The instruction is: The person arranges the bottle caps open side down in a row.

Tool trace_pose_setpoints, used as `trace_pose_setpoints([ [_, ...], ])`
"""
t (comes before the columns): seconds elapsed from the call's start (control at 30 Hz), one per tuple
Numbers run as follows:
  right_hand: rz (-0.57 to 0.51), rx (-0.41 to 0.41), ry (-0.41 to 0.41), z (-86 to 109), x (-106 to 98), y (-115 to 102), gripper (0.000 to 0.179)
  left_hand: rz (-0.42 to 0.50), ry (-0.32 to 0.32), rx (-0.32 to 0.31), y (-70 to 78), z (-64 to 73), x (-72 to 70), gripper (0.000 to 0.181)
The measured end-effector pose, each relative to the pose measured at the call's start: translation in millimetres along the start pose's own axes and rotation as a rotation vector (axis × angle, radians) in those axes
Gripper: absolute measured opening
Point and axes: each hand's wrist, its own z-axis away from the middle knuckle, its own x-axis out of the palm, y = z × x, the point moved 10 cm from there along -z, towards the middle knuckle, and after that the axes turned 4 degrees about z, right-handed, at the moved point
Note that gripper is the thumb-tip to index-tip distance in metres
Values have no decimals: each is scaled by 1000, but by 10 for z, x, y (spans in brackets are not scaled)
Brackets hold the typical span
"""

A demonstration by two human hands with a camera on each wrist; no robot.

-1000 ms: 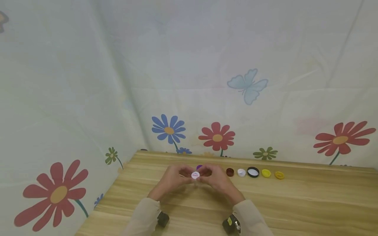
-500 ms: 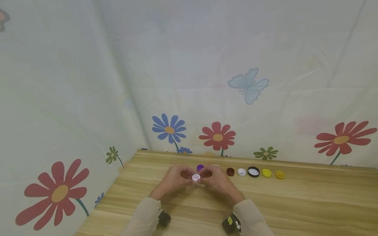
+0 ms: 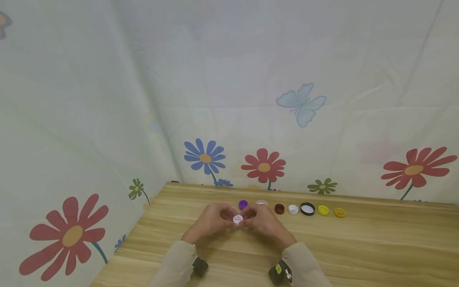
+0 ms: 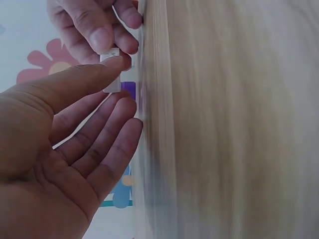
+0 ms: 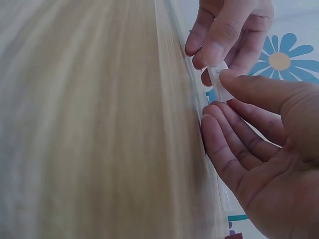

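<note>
A white bottle cap (image 3: 238, 219) with a small printed mark on its top is held between both hands, in front of the row of caps. My left hand (image 3: 211, 219) pinches its left side with thumb and fingers, while my right hand (image 3: 264, 221) grips the right side. Seen from the left wrist, the white cap (image 4: 113, 85) shows its pale side wall under the thumb. The right wrist view has the same cap (image 5: 220, 85) tilted between the fingertips. Just behind the hands lies a purple cap (image 3: 243, 204). A whitish round cap (image 3: 261, 203) is partly hidden by the right hand.
Rightward along the wooden table (image 3: 376, 239) lie a dark red cap (image 3: 279, 209), a white cap (image 3: 293, 209), a black-rimmed cap (image 3: 307, 209), a yellow cap (image 3: 323, 210) and an orange-yellow cap (image 3: 339, 212). A flower-printed curtain (image 3: 229, 99) hangs behind.
Both hands have shifted slightly toward the person with the white cap. The purple cap and the whitish cap behind them show more fully now. The row of caps stays put.
</note>
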Motion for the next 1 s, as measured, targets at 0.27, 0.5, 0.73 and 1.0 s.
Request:
trace_pose_setpoints([
  [0.27, 5, 5, -18, -13, 29, 32, 18, 20, -10, -36, -36, 9, 32, 22],
  [0.5, 39, 5, -25, -6, 35, 27, 18, 8, -20, -27, -28, 19, 48, 21],
  [0.73, 56, -7, -32, 24, 28, -5, 20, -12, -26, -28, -21, 30, 69, 21],
  [1.0, 90, -25, -29, 18, 35, -17, 20, -41, -31, -18, -8, 26, 75, 20],
])
